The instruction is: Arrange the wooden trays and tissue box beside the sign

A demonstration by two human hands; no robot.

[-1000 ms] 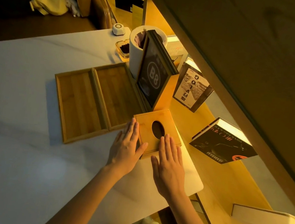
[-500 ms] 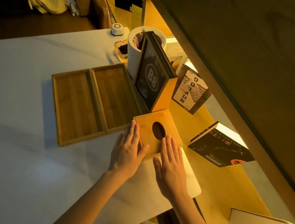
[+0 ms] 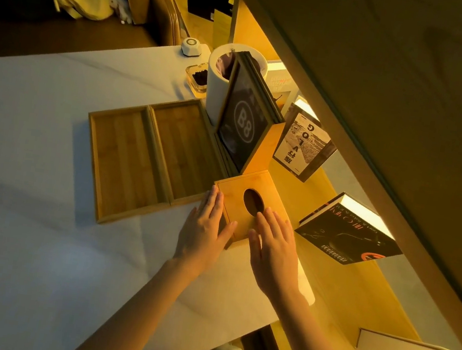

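Two shallow wooden trays lie side by side on the white table, the left tray (image 3: 123, 159) touching the right tray (image 3: 182, 150). The black "B8" sign (image 3: 242, 126) stands upright in a wooden holder just right of them. In front of the sign sits the wooden tissue box (image 3: 250, 198) with an oval hole on top. My left hand (image 3: 204, 227) lies flat against the box's left near side, fingers together. My right hand (image 3: 272, 252) rests flat on the box's near top edge. Neither hand grips anything.
A white cylindrical bin (image 3: 221, 84) stands behind the sign, with a glass ashtray (image 3: 197, 79) and a small white device (image 3: 191, 46) beside it. Books (image 3: 302, 143) (image 3: 346, 229) lean on the lit wooden shelf to the right. The table edge (image 3: 288, 310) runs close to my right wrist.
The view has shifted slightly. Both hands have stayed flat at the tissue box, which has hardly moved; the trays and sign are unchanged.
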